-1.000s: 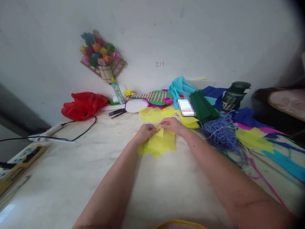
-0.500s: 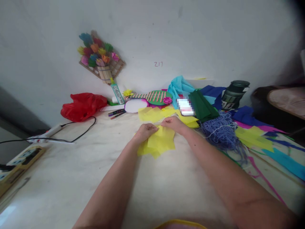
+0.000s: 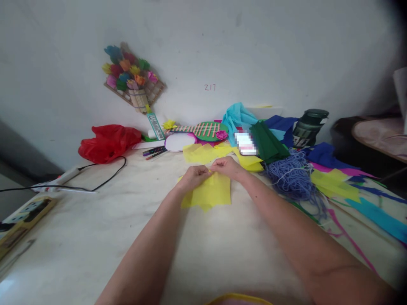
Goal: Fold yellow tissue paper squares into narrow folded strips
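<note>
Yellow crepe paper lies in overlapping sheets on the table in the middle of the head view. My left hand pinches its upper edge between thumb and fingers. Right beside it, my right hand pinches the same edge, the fingertips of both hands nearly touching. What exactly sits between the fingertips is too small to make out. More yellow paper lies flat just beyond the hands.
Behind stand a green oval craft piece, a white oval card and pens. To the right are a phone, dark green paper, purple yarn and a bottle. A red bag and power strip lie left.
My hands have drawn closer together at the paper's upper edge. The top yellow sheet now lies more in line with those below. The whole view has shifted slightly.
</note>
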A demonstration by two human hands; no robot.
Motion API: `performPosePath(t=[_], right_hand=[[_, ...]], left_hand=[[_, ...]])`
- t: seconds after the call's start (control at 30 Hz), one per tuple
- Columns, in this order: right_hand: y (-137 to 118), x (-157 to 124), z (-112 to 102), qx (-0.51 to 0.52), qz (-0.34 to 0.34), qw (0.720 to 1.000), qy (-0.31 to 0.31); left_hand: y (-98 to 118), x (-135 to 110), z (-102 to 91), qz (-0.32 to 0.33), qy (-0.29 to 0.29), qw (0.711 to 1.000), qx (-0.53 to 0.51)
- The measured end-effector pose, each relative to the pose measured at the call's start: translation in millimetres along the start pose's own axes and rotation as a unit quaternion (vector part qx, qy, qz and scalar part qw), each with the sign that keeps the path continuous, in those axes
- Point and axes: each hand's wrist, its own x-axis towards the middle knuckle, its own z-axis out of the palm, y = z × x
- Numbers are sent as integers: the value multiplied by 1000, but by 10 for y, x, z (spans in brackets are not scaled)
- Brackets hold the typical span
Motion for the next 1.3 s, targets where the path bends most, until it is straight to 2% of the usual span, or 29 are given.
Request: performPosePath(t=[0.27,0.47,0.7,0.9,1.0,1.13,1.23,1.3], right_hand=[[-9,4,-49,-16,-11,999,26],[19,6,-93,-28,-21,999,35],[30,-1,-77,-11,-27,1000,9],[-25,-8,-48,8,-11,1000,-19],[-50,-24,-17,46,1,999,7],[-23,-51,12,198,56,975,82],[41,-55,34,280,94,953,70],[90,-48,54,294,107,947,64]], left_hand=[[-31,38,23,-44,34,998,6],[9,26,1,-38,18,999,25],[28,0,-79,-49,-23,997,64],[160,-42,-64,-24,-17,999,34],[162,-32,-28,-38,16,999,-8],[60,19,-1,-82,114,982,-123],[-39,57,13,-86,159,969,-168],[-97,72,24,-84,165,962,-202]])
